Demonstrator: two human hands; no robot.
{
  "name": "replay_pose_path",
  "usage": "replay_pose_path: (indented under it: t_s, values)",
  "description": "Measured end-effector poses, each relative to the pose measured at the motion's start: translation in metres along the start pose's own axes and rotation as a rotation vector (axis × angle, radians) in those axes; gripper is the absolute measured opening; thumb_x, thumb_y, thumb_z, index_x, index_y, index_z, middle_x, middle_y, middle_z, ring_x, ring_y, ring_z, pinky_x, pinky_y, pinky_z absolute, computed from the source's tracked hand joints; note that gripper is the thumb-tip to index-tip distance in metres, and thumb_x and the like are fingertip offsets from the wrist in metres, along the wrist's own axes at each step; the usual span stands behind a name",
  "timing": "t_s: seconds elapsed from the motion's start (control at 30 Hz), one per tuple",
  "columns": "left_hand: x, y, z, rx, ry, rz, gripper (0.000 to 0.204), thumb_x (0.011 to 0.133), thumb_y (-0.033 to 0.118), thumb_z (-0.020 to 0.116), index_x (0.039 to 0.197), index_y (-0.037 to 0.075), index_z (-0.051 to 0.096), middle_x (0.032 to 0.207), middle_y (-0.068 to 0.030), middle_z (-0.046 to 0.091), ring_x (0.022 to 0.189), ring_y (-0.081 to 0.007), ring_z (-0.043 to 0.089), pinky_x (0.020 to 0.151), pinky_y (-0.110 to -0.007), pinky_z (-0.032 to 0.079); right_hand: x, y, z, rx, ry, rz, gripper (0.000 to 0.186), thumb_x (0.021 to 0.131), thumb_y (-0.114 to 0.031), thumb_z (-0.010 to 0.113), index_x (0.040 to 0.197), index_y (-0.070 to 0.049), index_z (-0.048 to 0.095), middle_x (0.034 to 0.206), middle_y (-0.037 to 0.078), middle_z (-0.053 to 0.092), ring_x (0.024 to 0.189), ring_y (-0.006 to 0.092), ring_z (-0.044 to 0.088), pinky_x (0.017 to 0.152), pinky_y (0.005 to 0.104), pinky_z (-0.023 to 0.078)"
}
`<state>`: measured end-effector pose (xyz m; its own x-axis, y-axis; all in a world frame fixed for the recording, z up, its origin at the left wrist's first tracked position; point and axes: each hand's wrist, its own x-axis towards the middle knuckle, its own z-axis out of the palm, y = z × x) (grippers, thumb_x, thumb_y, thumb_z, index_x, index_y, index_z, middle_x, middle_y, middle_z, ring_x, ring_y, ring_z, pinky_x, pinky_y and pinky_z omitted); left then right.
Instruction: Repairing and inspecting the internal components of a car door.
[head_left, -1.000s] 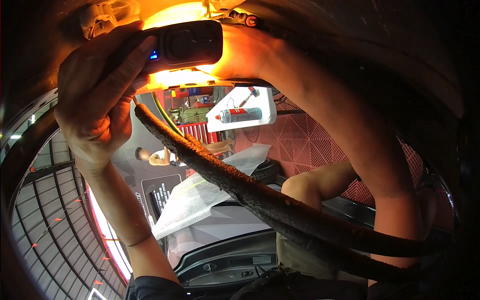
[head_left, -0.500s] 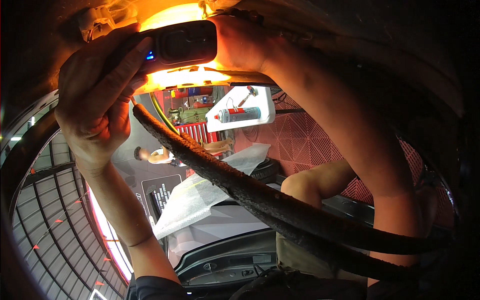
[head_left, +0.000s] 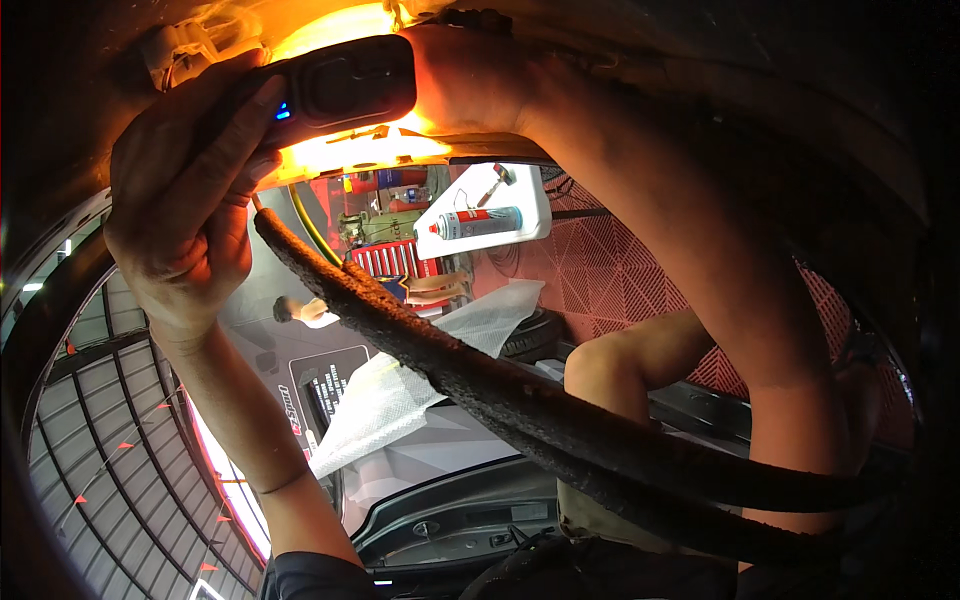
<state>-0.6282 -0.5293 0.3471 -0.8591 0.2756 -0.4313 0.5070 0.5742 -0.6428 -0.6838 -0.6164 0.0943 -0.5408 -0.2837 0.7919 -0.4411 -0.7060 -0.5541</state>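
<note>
My left hand [head_left: 185, 200] is raised at the upper left, its fingers wrapped round a flat black work light [head_left: 345, 88] with small blue indicator lights. The light shines away from me and throws a bright orange-yellow glow on the metal around it. My right hand [head_left: 465, 80] is just right of the light, close to the glowing metal. Its fingers are hidden behind the light and in glare, so I cannot see what they touch. Below both hands, rough black foam-wrapped hoses [head_left: 400, 325] run diagonally down to the right, across my right forearm.
Dark panel walls surround an opening. Near its lower rim of bright metal hangs a yellow-green cable [head_left: 315, 230]. Beyond are a white tray [head_left: 540, 220] with a spray can [head_left: 480, 222], a red tool chest [head_left: 395, 260], a plastic sheet [head_left: 400, 400], red floor tiles [head_left: 610, 270] and another person [head_left: 310, 312].
The work light and my left hand have shifted slightly left and up in the view. My right hand has shifted a little left too. The person in the background has changed posture.
</note>
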Motion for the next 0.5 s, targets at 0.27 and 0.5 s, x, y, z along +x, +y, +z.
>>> replay_pose_path:
  t_s: [0.27, 0.5]
  values:
    - [0.001, -0.001, -0.002, -0.012, -0.005, 0.007, 0.041, 0.077, 0.008, 0.073, 0.118, 0.009, 0.075, 0.113, -0.0096, 0.073, 0.099, -0.0235, 0.069, 0.088, -0.032, 0.051, 0.003, -0.011, -0.008, -0.056, -0.058, 0.082, 0.021, 0.084, -0.017, 0.055, 0.076, -0.006, 0.071, 0.079, 0.02, 0.07, 0.073, 0.0309, 0.072, 0.061, 0.0449, 0.054]
    - [0.002, -0.003, -0.001, -0.024, -0.017, 0.023, 0.042, 0.078, 0.007, 0.071, 0.119, 0.008, 0.075, 0.115, -0.0104, 0.072, 0.101, -0.0242, 0.069, 0.089, -0.033, 0.051, 0.014, -0.015, -0.025, -0.149, -0.337, 0.15, 0.015, 0.081, -0.014, 0.059, 0.079, -0.007, 0.072, 0.079, 0.016, 0.071, 0.075, 0.0304, 0.072, 0.061, 0.0454, 0.055]
